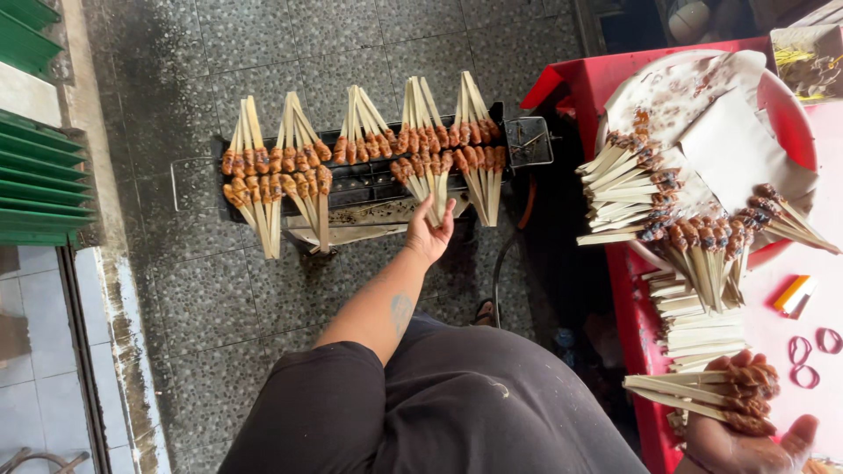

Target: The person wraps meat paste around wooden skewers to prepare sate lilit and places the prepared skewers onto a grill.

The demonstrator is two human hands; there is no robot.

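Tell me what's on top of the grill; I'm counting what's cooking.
Fanned bundles of skewers lie across the grill in two rows, the left hand at one bundle. Meat covers most of the grate; coals beneath cannot be seen.

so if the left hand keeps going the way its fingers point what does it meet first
Most likely the stick ends of the skewer bundle on the grill, just beyond the left hand; depth is hard to judge.

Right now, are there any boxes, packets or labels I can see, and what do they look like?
Small orange-and-white rectangular box: lies on the red table, right of the plate of skewers.
Printed rectangular carton, brown and yellow: top right corner, partly cut off.
No signs or screens.
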